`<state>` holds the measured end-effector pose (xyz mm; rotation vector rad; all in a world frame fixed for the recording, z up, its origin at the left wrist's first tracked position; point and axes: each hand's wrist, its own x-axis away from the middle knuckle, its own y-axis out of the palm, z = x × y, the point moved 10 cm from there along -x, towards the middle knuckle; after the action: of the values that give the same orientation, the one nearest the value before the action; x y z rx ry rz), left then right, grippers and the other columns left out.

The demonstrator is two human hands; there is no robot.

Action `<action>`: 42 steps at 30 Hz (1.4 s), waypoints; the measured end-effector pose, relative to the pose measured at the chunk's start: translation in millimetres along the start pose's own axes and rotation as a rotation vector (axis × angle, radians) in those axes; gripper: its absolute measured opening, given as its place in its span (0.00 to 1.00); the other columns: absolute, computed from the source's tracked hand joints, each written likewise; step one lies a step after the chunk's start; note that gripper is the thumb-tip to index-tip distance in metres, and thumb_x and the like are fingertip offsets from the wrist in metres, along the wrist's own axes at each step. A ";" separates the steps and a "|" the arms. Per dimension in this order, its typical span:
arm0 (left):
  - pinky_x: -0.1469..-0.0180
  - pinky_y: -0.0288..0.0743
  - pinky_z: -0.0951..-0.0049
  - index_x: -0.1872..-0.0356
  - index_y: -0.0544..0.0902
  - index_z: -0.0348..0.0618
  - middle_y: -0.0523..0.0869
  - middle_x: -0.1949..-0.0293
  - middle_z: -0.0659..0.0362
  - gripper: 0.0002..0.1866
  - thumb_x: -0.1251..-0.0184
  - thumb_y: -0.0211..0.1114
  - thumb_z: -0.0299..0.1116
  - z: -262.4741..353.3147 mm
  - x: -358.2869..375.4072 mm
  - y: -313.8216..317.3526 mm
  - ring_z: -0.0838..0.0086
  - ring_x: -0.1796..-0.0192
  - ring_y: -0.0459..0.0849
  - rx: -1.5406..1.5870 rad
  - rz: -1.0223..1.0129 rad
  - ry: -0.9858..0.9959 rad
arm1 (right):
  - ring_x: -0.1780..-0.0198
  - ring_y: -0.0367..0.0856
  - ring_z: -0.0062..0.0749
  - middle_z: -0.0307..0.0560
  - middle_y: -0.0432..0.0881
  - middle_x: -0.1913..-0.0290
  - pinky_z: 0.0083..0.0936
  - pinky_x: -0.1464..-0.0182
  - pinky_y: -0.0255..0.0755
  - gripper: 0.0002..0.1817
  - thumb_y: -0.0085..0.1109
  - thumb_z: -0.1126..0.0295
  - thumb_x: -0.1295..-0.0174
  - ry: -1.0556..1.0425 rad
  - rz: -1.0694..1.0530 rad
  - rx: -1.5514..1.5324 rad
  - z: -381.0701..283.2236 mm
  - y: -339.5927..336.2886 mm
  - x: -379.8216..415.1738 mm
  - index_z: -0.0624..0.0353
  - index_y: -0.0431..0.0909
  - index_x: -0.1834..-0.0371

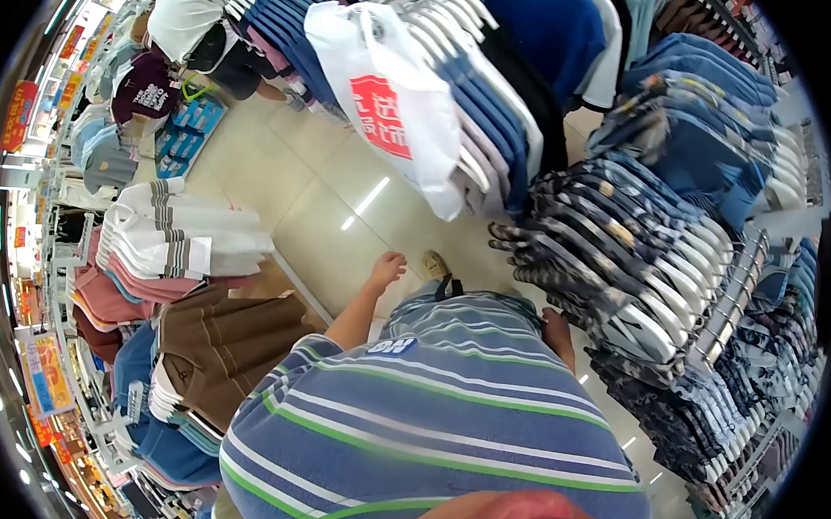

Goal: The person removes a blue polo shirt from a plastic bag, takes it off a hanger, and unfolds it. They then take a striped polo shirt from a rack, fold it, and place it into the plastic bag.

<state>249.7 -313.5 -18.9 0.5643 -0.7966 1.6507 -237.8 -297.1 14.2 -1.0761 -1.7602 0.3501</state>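
My left hand (389, 269) hangs in front of my body over the tiled floor, its fingers loosely bent and somewhat apart, with nothing in them. On the other side my right hand (553, 329) is down beside my striped shirt (447, 391), close to a rack of dark patterned trousers (574, 239). The fingers of that hand are too small and dark to make out. Grey-blue trousers (464, 308) and one tan shoe (435, 264) show below me. Nearest my left arm are a brown garment (231, 349) and white striped-trim shirts (180, 231) on hangers.
Ahead, a white bag with red print (385, 110) hangs over a row of hung clothes (496, 105). A person in a white top (187, 16) bends at the upper left, near a blue box (189, 136). Denim (708, 142) hangs at the right. Pale floor tiles (316, 190) run between the racks.
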 end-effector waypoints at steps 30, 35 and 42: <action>0.31 0.63 0.63 0.31 0.65 0.35 0.74 0.34 0.50 0.30 0.27 0.61 0.42 466.7 20.1 -170.0 0.63 0.31 0.72 0.402 0.035 1.054 | 0.63 0.82 0.37 0.54 0.84 0.63 0.27 0.56 0.75 0.11 0.65 0.80 0.43 -1.011 0.998 -0.528 -472.5 -302.0 66.4 0.73 0.79 0.58; 0.31 0.66 0.57 0.31 0.68 0.36 0.77 0.35 0.52 0.34 0.29 0.64 0.50 519.7 1.9 -159.8 0.63 0.33 0.75 0.390 -0.293 0.938 | 0.70 0.79 0.39 0.54 0.82 0.69 0.29 0.63 0.74 0.05 0.57 0.82 0.39 -1.004 1.031 -0.577 -460.3 -321.7 55.7 0.76 0.79 0.63; 0.37 0.76 0.45 0.42 0.76 0.34 0.83 0.48 0.43 0.23 0.32 0.70 0.36 545.2 -23.0 -198.0 0.50 0.46 0.84 0.566 -0.425 1.009 | 0.74 0.81 0.38 0.52 0.83 0.73 0.28 0.69 0.73 0.07 0.61 0.76 0.42 -0.975 1.129 -0.627 -437.7 -340.5 56.8 0.73 0.81 0.68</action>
<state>419.5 -718.9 360.3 0.1852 0.5096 1.4770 -39.2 -546.2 471.7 -2.6580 -1.8963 1.2111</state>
